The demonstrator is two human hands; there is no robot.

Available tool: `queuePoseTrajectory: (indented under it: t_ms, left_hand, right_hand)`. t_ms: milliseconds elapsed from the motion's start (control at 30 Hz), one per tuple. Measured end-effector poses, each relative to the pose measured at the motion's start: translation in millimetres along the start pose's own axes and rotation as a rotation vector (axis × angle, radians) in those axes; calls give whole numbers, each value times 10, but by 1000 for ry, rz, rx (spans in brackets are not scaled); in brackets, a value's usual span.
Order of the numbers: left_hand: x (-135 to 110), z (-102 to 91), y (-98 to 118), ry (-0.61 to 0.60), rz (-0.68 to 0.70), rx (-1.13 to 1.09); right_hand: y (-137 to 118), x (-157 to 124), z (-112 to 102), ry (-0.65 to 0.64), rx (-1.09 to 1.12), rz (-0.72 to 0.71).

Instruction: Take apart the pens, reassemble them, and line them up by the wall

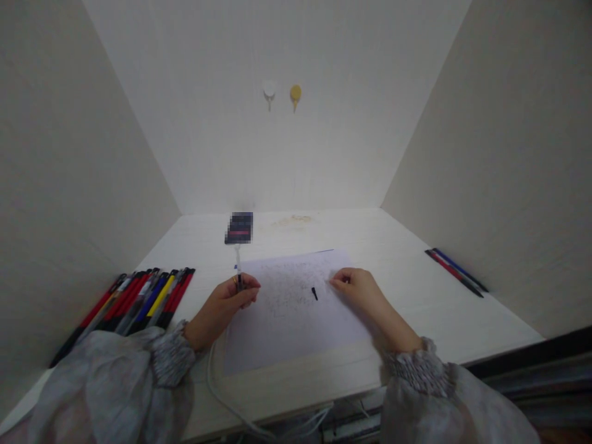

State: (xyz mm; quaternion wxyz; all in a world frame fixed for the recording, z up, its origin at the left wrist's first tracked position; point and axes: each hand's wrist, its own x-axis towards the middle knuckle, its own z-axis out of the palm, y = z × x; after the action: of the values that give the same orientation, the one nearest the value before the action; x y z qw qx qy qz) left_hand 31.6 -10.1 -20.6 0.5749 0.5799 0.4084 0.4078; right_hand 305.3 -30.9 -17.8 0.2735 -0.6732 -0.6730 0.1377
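Observation:
My left hand (227,307) is closed around a thin pen part (238,269) that stands nearly upright at the left edge of a scribbled sheet of paper (296,320). My right hand (357,287) rests on the sheet's right side with its fingers curled and pinched together; I cannot make out anything in them. A small black pen tip (314,293) lies on the paper between the two hands.
A row of several red, blue, yellow and black pens (139,299) lies at the left of the white desk (407,271). Two pens (456,272), one red and one blue, lie at the right by the wall. A dark phone (239,227) lies behind the paper. A white cable (222,394) runs off the front edge.

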Motion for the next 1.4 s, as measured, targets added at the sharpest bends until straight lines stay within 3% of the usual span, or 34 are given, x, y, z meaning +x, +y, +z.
queuePoseTrajectory:
  t_ms: [300, 500, 600, 733, 933, 1033, 1167, 1300, 1400]
  left_hand:
    - [-9, 8, 20, -9, -17, 69]
    - [-3, 4, 16, -36, -14, 76]
    - [-6, 15, 41, -42, -31, 76]
    - [-11, 32, 66, -70, -24, 76]
    - [-24, 54, 78, -81, -50, 65]
    - [-32, 49, 61, -107, -29, 28]
    - [-36, 42, 49, -150, 22, -15]
    - [-42, 49, 72, -189, 23, -29]
    - [-37, 41, 70, -124, 35, 18]
  right_hand:
    - [-155, -30, 100, -49, -379, -101]
    - [-180, -44, 123, -27, -457, -134]
    - [-242, -37, 86, 9, -307, -142]
    - [-434, -42, 58, 12, 51, -214]
    - [-794, -81, 246, -190, 481, -302]
    - [-903, -80, 361, -295, 706, -249]
    - [-980, -65, 453, -384, 1029, -57]
    - [-1013, -73, 511, -399, 1138, 19]
    - [-988, -77, 490, -382, 1007, -26]
